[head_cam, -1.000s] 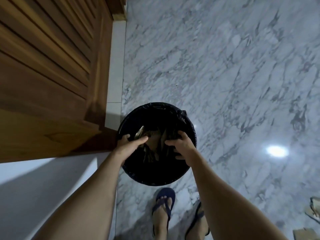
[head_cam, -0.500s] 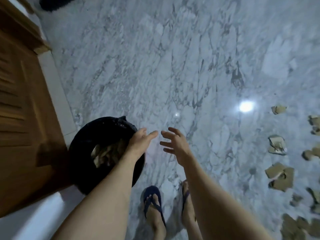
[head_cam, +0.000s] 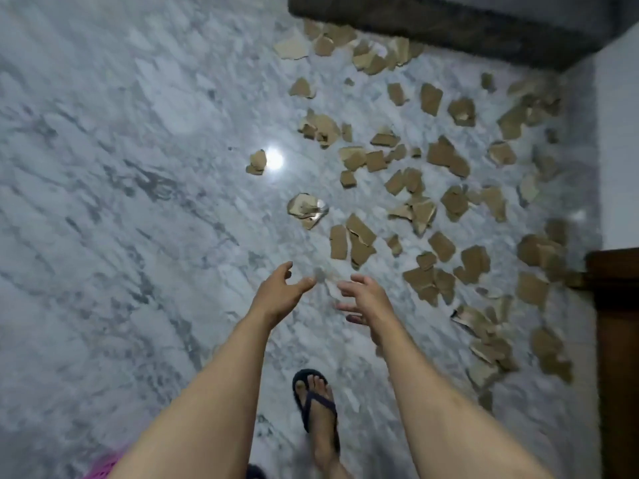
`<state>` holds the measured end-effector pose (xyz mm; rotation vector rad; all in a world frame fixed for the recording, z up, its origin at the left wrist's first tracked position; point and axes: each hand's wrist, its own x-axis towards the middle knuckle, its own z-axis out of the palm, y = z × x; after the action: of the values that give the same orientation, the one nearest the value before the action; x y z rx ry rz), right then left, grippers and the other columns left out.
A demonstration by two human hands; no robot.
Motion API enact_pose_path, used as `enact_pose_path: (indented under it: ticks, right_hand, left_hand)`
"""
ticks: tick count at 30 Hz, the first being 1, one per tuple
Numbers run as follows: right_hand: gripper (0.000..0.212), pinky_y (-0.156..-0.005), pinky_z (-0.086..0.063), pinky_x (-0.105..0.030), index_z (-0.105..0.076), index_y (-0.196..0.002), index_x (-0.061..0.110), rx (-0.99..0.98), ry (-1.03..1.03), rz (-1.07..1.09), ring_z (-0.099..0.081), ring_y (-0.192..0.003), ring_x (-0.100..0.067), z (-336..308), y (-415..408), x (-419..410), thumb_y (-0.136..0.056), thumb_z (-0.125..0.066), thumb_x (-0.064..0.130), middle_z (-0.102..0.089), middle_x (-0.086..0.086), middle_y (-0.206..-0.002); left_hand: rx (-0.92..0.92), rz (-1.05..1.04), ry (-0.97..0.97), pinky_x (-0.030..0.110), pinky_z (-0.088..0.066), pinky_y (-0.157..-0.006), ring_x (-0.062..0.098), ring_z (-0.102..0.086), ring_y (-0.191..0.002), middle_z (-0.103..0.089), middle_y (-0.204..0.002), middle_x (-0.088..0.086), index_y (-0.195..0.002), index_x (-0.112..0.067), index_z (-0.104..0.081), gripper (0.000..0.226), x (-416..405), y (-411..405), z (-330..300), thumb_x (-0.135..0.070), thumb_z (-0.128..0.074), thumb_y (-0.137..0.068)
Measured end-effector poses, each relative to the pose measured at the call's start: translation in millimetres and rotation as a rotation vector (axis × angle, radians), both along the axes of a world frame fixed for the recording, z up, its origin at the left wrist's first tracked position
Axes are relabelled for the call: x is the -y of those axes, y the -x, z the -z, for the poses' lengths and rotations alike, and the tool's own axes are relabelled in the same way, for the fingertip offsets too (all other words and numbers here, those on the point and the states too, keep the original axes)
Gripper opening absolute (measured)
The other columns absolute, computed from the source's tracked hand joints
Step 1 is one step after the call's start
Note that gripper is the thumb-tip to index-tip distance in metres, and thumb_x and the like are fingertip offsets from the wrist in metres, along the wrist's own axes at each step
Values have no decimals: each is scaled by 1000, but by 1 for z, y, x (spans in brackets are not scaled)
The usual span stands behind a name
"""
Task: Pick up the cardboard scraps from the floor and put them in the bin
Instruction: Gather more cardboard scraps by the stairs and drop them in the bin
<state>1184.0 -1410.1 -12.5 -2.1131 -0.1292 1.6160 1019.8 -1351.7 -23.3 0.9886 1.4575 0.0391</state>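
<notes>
Both hands have left the bin, now out of view; left hand [head_cam: 278, 294] and right hand [head_cam: 367, 299] empty, fingers loosely spread. Nearest cardboard scraps [head_cam: 352, 242] lie just above, nearer the right.

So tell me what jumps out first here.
Torn cardboard scraps litter the right half of the marble floor. Both arms reach toward them, left hand and right hand open and empty. A lamp's glare shines mid-floor.

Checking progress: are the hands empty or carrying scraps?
Empty. Left hand and right hand have spread fingers; scraps lie on the floor.
</notes>
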Motion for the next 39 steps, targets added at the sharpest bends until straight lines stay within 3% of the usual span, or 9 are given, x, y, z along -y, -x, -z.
enact_pose_path:
  ticks: [5, 12, 16, 20, 24, 26, 29, 34, 39]
  right_hand:
    - [52, -67, -48, -32, -49, -135, 20, 16, 22, 207, -65, -82, -22, 23, -71, -1, -88, -69, 29, -65, -1, -103]
    - [44, -70, -50, -33, -50, -128, 23, 1, 39, 304, -63, -85, -22, 76, -83, -75, -89, -70, 29, -64, -7, -115]
    - [49, -86, -52, -39, -54, -129, 21, 95, 53, 355, -62, -98, -23, 148, -57, -140, -84, -73, 26, -63, -2, -115]
    - [57, -89, -48, -30, -52, -135, 15, 158, 74, 330, -61, -111, -25, 240, -12, -187, -82, -72, 15, -62, -7, -124]
    - [53, -93, -49, -36, -51, -134, 21, 408, 91, 224, -54, -120, -27, 320, 7, -216, -85, -65, 6, -56, -7, -131]
    - [56, -93, -45, -39, -50, -135, 21, 667, 127, 113, -48, -124, -28, 346, 4, -219, -83, -66, 6, -51, -6, -133]
    - [73, -95, -37, -42, -49, -134, 21, 987, 315, -6, -45, -121, -32, 372, -7, -216, -67, -78, 13, -48, -9, -136]
    - [105, -105, -31, -53, -12, -151, 30, 794, 464, 11, -12, -142, -41, 387, -21, -214, -72, -82, 29, -3, -13, -159]
    - [89, -95, -40, -48, -21, -146, 32, 816, 385, 48, -19, -134, -38, 384, -33, -217, -78, -77, 14, -8, -12, -153]
  left_hand:
    - [-57, 268, -4, 39, -41, -106, 26, -44, -140, -43, -155, 8, -155, -20, -32, 81, -35, -70, 25, -48, -69, -89]
    - [-178, 586, -31, 42, -43, -108, 29, -46, -139, -42, -155, 12, -156, -16, -29, 83, -151, -82, 83, -44, -70, -90]
    - [-234, 821, -169, 40, -39, -110, 28, -42, -141, -41, -156, 10, -156, -14, -29, 86, -220, -76, 151, -42, -73, -87]
    - [-274, 1106, -400, 44, -34, -113, 31, -27, -145, -32, -159, 8, -156, -17, -22, 95, -260, -80, 240, -45, -74, -82]
    - [-329, 1321, -589, 53, -19, -119, 35, 4, -153, 2, -167, 7, -160, -24, -1, 110, -270, -87, 324, -69, -62, -80]
    - [-336, 1414, -654, 56, -18, -117, 37, 7, -153, 8, -167, 9, -160, -24, 7, 116, -267, -86, 356, -87, -39, -74]
    - [-272, 1410, -785, 56, -20, -111, 36, -2, -152, 2, -168, 8, -161, -22, 1, 127, -263, -86, 382, -100, -6, -60]
    - [-113, 1229, -975, 49, -36, -92, 32, -37, -116, -37, -134, 8, -141, -20, -39, 98, -277, -111, 406, -88, -47, -71]
    - [-29, 1060, -849, 48, -33, -99, 31, -36, -117, -36, -127, 9, -140, -16, -37, 109, -280, -143, 401, -76, -73, -57]
